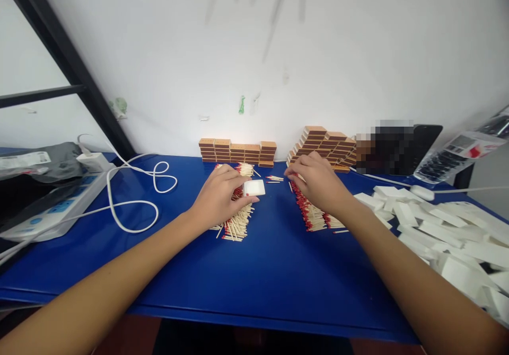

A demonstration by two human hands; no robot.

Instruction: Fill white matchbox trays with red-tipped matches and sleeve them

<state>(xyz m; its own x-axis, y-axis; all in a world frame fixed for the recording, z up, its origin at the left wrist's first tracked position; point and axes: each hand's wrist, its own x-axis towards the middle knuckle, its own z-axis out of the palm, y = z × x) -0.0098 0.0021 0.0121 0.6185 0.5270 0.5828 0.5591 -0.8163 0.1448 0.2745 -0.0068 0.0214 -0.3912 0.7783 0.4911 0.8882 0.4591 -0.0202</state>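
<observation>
Between the thumb and fingers of my left hand (218,196) is a small white matchbox tray (254,187), its hollow side facing up. Beneath that hand lies a pile of matches (237,227) with pale sticks. My right hand (318,179) is over a second pile of red-tipped matches (312,214), thumb and fingertips close together at its far left edge. Whether a match sits in that pinch is too small to make out. A few loose matches (274,178) lie between the two hands.
Stacked matchbox covers (238,151) and a taller stack (324,145) stand against the wall. Many white trays (437,233) are heaped at right, near a black phone (427,145) and a plastic bottle (457,153). A white cable (133,230) and power strip (59,212) lie left.
</observation>
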